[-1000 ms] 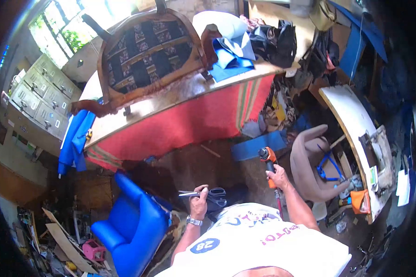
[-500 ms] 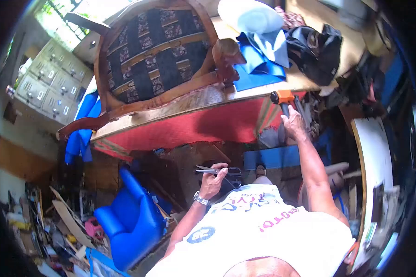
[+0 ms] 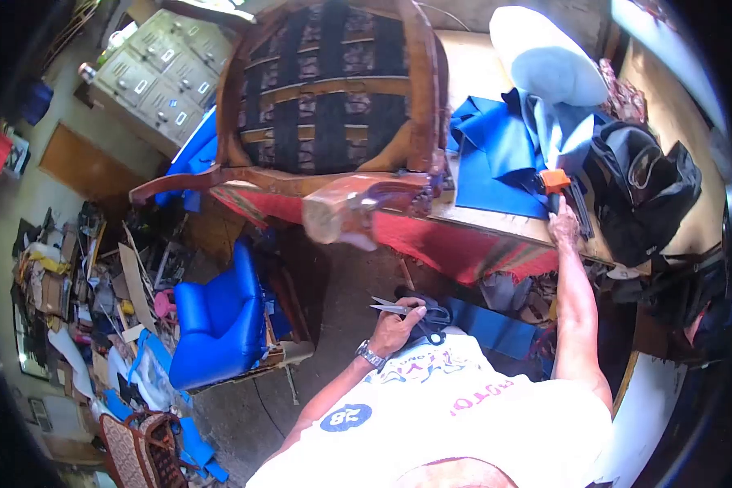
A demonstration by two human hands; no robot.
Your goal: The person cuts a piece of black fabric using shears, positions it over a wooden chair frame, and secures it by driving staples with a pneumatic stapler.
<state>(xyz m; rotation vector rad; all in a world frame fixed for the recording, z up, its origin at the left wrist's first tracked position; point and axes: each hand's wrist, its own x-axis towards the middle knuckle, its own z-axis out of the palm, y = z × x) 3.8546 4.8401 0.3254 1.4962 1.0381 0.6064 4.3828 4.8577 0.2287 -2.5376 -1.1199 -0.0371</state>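
My left hand (image 3: 394, 332) is closed round a pair of scissors (image 3: 392, 307), blades pointing left, held in front of my shirt. My outstretched right hand (image 3: 564, 225) grips an orange and black staple gun (image 3: 554, 180) at the table's front edge. Just behind the staple gun lies blue upholstery material (image 3: 496, 154), folded over itself on the tabletop. A black bag-like bundle (image 3: 647, 183) is right of that hand. Left of the material, an upturned wooden chair frame (image 3: 421, 98) with dark webbing (image 3: 325, 89) rests on the table.
Red cloth (image 3: 435, 248) hangs along the table's front. A white rounded cushion (image 3: 545, 57) sits at the back. Blue upholstered seating (image 3: 220, 317) stands on the floor at left, near piled scraps (image 3: 81, 285). Metal lockers (image 3: 163, 77) stand behind. One chair leg (image 3: 329, 220) juts toward me.
My right hand has carried the staple gun from in front of the table's right end to the tabletop edge by the blue material. The view has shifted; my left hand still holds the scissors.
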